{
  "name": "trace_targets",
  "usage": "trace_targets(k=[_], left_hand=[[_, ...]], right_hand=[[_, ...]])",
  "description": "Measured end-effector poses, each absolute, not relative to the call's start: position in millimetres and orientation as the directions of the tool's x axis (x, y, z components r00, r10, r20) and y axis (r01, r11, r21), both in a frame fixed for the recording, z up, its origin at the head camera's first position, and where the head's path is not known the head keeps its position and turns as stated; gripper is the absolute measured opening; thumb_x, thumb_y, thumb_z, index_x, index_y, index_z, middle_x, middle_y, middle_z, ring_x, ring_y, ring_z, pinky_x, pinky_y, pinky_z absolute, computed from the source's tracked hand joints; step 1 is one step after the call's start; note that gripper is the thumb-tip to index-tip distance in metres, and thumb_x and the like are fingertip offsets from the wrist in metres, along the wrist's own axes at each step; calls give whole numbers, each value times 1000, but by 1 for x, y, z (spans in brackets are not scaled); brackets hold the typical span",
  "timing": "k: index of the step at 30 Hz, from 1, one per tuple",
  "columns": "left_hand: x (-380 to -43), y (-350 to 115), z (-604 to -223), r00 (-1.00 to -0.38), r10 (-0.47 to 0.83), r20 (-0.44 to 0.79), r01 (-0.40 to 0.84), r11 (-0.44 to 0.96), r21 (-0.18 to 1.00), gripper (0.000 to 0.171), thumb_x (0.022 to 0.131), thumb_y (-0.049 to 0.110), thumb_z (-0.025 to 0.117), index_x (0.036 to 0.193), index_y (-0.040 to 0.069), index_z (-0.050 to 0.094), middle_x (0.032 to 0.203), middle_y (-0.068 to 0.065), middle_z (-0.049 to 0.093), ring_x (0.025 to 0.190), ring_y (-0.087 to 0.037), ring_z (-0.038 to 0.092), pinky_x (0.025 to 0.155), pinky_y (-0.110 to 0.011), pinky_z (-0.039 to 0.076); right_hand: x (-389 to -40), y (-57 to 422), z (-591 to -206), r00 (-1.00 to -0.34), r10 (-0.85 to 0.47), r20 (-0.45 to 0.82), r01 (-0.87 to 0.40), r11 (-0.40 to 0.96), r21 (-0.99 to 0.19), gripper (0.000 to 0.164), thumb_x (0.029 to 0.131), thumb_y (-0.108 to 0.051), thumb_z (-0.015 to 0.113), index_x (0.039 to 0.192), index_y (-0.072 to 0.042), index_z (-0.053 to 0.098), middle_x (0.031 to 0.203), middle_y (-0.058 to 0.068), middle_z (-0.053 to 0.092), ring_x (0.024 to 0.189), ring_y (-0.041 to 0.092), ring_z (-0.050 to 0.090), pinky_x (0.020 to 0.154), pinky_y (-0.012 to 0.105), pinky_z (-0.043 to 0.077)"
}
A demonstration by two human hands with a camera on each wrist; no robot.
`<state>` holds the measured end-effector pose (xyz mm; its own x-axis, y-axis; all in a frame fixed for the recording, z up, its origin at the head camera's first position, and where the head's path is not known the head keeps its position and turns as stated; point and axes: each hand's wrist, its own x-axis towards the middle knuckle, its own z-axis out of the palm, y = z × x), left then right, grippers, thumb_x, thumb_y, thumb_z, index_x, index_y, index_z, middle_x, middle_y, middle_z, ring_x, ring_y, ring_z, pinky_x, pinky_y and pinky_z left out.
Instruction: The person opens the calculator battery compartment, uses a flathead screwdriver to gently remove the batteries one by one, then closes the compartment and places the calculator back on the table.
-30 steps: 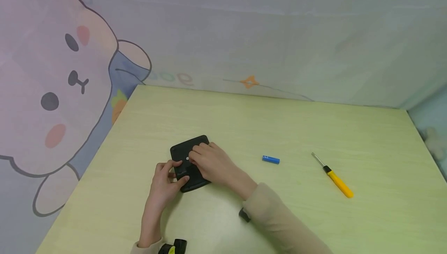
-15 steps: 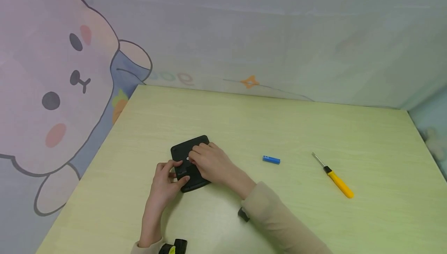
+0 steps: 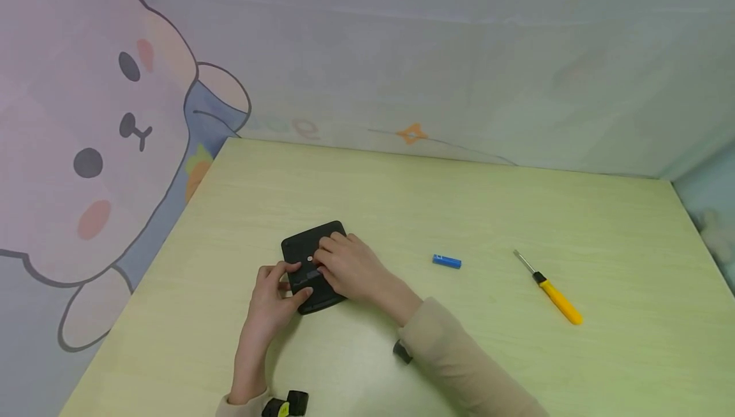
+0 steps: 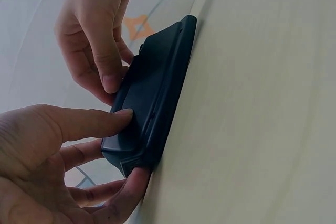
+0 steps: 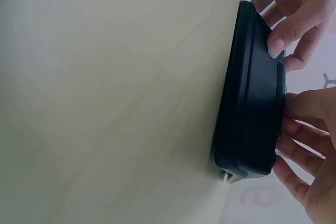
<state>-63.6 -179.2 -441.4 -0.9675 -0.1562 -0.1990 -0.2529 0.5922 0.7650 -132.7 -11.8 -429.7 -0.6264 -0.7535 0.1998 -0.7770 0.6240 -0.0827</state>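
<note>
A flat black device (image 3: 300,248), perhaps a calculator lying face down, rests on the table with a small pale round spot and a recess near its middle. My left hand (image 3: 272,299) grips its left edge. In the left wrist view, the left thumb presses on the device's upper side (image 4: 152,72) while a finger hooks under the edge. My right hand (image 3: 350,267) bends over the device's middle, fingertips touching its upper face; in the right wrist view the fingers (image 5: 304,158) reach its far side. Whether they pinch something small is hidden.
A blue battery (image 3: 446,261) lies to the right of the right hand. Farther right is a screwdriver (image 3: 557,299) with a yellow handle. The pale table (image 3: 488,213) ends at a printed cloth backdrop (image 3: 402,53).
My right fingers have shifted slightly up and to the right, and more of the recess beneath them shows. The left hand keeps its hold on the device.
</note>
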Motion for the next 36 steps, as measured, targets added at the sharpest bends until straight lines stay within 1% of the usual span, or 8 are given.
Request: trace_targets(k=[12,19,25,29,33,36], left_hand=[[-64,-179,-442,-968,-155,-199,-253,587,769,44,83,9,72,125,7,58,122,-17,42,103,-33,57,76,-28,42],[-64,-178,-442,-968,-157,-198,-253,590,767,44,83,9,72,124,7,59,122,-17,42,102,-32,56,76,-28,42],[-65,-178,-442,-969,-152,-196,-248,593,767,44,83,9,72,125,6,58,123,-18,42,103,-33,57,77,-29,43],[-65,-177,-443,-971,-144,-192,-240,600,763,45,84,10,72,125,6,57,124,-18,43,105,-34,57,80,-35,46],[-63,-177,-442,-974,-140,-179,-227,626,746,45,84,11,72,126,6,57,124,-19,44,105,-34,57,83,-41,48],[-62,-178,-440,-976,-137,-168,-217,658,721,46,85,12,71,128,6,57,125,-20,45,102,-33,58,80,-41,48]], right_hand=[[-131,-10,-433,-634,-752,179,-772,627,-100,23,95,-31,58,109,-18,71,107,-4,61,97,15,51,81,29,45],[-125,-7,-432,-627,-762,163,-774,633,-15,29,95,-34,58,117,-19,70,111,-5,60,99,14,51,79,28,43],[-123,-4,-435,-646,-749,147,-761,647,-49,34,95,-33,58,125,-19,66,119,-4,59,106,16,51,85,30,44],[-122,-1,-437,-658,-743,124,-752,656,-64,37,94,-35,59,129,-20,63,123,-4,58,110,16,50,89,32,44],[-120,2,-437,-651,-752,102,-758,650,-50,45,94,-38,59,134,-19,57,128,-4,56,115,16,49,92,34,44],[-120,5,-437,-647,-758,82,-762,644,-62,49,95,-39,57,139,-18,52,133,-2,55,121,17,48,95,35,44]])
